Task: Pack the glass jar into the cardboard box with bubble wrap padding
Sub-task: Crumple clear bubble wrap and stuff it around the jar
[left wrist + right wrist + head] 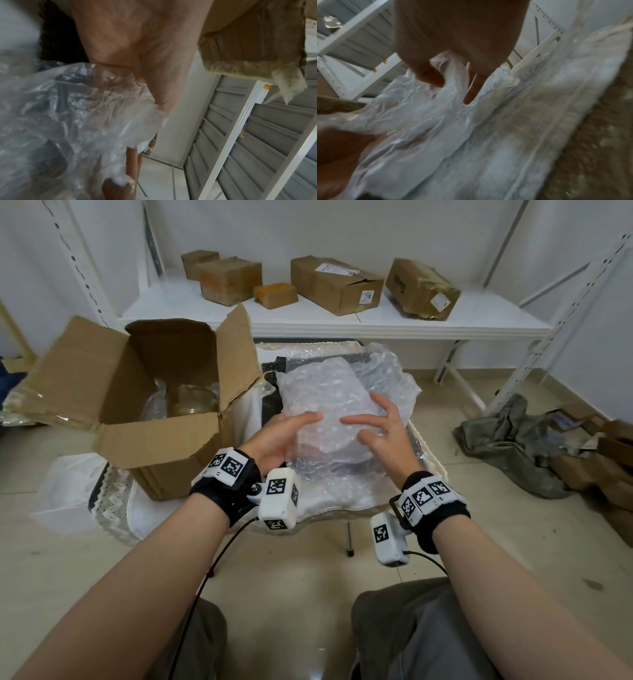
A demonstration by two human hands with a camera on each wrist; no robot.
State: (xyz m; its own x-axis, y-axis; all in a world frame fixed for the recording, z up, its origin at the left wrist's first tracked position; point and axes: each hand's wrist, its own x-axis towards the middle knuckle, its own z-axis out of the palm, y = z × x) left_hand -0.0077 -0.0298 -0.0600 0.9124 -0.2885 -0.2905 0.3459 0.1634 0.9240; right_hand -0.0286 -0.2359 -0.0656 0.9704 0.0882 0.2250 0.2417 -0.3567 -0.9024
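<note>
While its flaps stand open at the left of the bench (144,508), the cardboard box (164,436) holds the glass jar (191,402) upright inside, with clear wrap tucked beside the jar. Just right of the box, the left hand (281,436) grips the near left edge of a folded sheet of bubble wrap (325,392), thumb on top and the fingers under it. That sheet is lifted a little above more bubble wrap spread over the white cloth (150,518) on the bench. Further right, the right hand (380,433) rests on the sheet's near right part with its fingers spread and only slightly bent, gripping nothing. The two hands are near each other, not touching. Behind them a white shelf (342,320) carries several closed cardboard parcels (335,285).
</note>
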